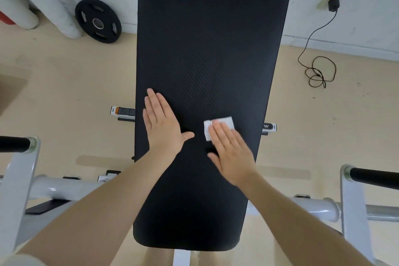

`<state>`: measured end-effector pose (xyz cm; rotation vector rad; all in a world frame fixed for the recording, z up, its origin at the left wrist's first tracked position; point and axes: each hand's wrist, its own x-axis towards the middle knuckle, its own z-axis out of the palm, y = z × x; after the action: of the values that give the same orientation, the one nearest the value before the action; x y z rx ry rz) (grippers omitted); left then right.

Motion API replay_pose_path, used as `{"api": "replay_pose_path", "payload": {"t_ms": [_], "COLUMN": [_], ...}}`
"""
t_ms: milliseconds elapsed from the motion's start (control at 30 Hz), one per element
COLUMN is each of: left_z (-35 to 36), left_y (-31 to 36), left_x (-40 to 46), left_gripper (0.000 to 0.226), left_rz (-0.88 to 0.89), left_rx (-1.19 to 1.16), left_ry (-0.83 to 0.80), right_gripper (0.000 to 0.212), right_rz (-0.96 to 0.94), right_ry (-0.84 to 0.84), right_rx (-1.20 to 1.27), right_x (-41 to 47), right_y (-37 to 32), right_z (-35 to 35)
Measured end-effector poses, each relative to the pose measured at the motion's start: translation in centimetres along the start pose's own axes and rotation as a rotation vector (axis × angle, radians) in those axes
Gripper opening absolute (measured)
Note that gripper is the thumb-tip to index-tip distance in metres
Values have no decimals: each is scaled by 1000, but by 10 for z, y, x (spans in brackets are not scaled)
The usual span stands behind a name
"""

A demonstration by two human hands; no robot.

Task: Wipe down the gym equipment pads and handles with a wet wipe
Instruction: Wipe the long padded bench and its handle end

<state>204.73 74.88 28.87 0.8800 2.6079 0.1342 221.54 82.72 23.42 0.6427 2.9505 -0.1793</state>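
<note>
Head view: at upper left a weight plate leans on the wall. My left hand lies flat, fingers straight, on the black bench pad; right of it, my right hand presses the wet wipe flat at frame centre.

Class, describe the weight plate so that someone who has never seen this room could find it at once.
Start at the long black bench pad running up the middle. Look to its left, where the tan floor meets the white wall: the weight plate leans there beside white pipes. It is the only round black disc, with a silver hub.
</note>
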Motion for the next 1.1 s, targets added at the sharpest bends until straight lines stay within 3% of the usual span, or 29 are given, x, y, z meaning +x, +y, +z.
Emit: {"api": "replay_pose_path", "payload": {"t_ms": [200,333,700,967,1100], "left_z": [11,18,37,43,43], "left_y": [11,21,57,62,62], "left_x": [-18,-25,-42,-37,-36], "left_gripper": [104,89,125,125,126], "left_rz": [73,156,-39,-65,-67], "left_rx": [-16,-2,-70,-9,4], "left_ry": [119,133,6,40,47], "right_gripper": [64,64,63,60,62], "right_rz": [154,217,12,52,52], "right_ry": [131,97,1,181,154], "right_rx": [-31,-41,-35,-29,19], "right_x": [64,73,-40,35,65], "right_y": [46,71,64,101,117], "right_z": [-51,-78,-4,-49,-71]}}
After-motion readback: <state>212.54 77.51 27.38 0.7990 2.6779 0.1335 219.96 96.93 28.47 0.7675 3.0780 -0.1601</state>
